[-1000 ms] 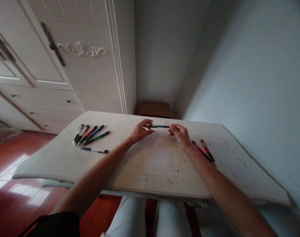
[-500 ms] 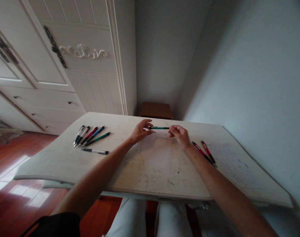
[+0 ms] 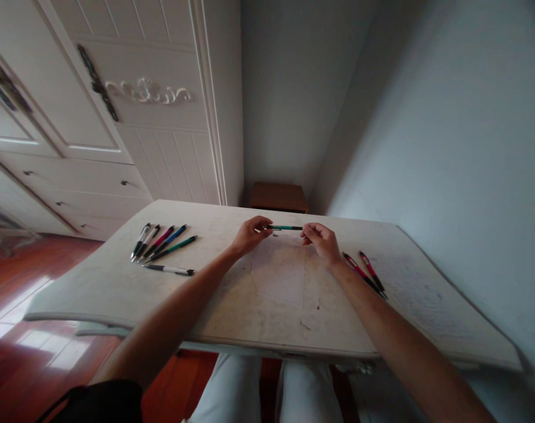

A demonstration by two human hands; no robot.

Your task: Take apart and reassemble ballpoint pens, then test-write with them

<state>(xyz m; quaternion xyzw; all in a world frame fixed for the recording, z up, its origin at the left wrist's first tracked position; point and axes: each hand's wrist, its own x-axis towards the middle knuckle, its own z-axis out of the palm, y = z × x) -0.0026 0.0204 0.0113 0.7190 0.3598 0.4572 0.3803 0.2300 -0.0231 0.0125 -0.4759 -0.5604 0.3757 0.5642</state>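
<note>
A green pen (image 3: 287, 228) with a black grip lies level between my two hands, above the far part of the white table (image 3: 232, 305). My left hand (image 3: 251, 234) pinches its left end between thumb and fingers. At the other end, the dark grip is held in the closed fingers of my right hand (image 3: 319, 238). Fingers hide both tips of the pen. Beneath it a pale sheet (image 3: 278, 273) lies on the tabletop.
Several pens lie fanned out at the left, among them a green pen (image 3: 174, 248), with a white pen (image 3: 168, 269) in front. Two red pens, one of them this red pen (image 3: 371, 271), rest right of my right forearm. Beyond the table are a white wardrobe (image 3: 161, 147) and a brown box-like stand (image 3: 279, 196).
The fingers of my left hand have closed from a looser spread onto the pen's left end. The pen has turned a little about its length; my right hand stays in place.
</note>
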